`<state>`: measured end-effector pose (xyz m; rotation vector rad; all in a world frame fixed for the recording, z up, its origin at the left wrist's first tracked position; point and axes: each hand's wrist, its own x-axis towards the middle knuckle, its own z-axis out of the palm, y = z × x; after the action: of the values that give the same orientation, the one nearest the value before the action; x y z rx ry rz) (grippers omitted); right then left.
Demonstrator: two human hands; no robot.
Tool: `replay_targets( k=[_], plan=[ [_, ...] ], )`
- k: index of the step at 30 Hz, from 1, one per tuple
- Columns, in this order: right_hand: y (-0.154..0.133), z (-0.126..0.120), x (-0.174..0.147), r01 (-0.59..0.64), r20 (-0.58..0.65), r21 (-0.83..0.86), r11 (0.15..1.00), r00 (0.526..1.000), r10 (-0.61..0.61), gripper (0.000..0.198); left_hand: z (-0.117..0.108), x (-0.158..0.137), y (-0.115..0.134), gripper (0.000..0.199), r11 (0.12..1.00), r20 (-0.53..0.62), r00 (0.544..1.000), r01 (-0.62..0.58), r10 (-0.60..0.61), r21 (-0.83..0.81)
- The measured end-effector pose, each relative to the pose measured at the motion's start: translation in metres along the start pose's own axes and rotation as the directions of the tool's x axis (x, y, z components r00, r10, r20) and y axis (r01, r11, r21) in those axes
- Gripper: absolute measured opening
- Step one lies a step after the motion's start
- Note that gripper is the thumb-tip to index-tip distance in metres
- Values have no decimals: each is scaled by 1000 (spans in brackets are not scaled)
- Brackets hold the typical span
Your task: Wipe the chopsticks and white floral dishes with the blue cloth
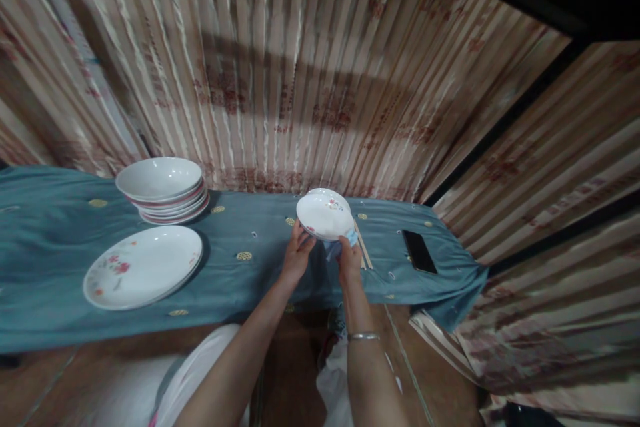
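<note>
A small white plate (325, 215) with a floral print is held up over the table's middle. My left hand (299, 249) grips its lower left rim, thumb and fingers closed on it. My right hand (349, 255) is at the lower right rim, closed on a light blue cloth (333, 250) that is pressed against the plate. Behind this plate shows the rim of another white dish (331, 193); whether they touch I cannot tell. Just right of my right hand lies a pair of chopsticks (364, 247), partly hidden by it.
At the left stands a stack of white bowls (159, 180). In front of it lie large oval floral plates (145, 265), one upon another. A black phone (419, 251) rests toward the right end. Teal cloth (260, 280) covers the table; a pleated curtain (300, 80) hangs behind.
</note>
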<state>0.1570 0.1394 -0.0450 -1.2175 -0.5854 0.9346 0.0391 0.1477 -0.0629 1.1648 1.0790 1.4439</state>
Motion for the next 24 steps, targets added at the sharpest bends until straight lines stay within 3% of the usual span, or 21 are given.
replay_targets(
  k=[9, 19, 24],
  plan=[
    [3, 3, 11, 17, 15, 13, 1000, 1000, -17, 44, 5, 13, -5, 68, 1000, -27, 999, 17, -17, 2],
    [8, 7, 26, 28, -32, 10, 1000, 999, -28, 42, 10, 26, -7, 70, 985, -69, 997, 31, -43, -168],
    [5, 11, 26, -6, -60, 26, 1000, 998, 8, 42, 11, 31, -10, 69, 994, -86, 996, 9, -19, -108]
  ],
)
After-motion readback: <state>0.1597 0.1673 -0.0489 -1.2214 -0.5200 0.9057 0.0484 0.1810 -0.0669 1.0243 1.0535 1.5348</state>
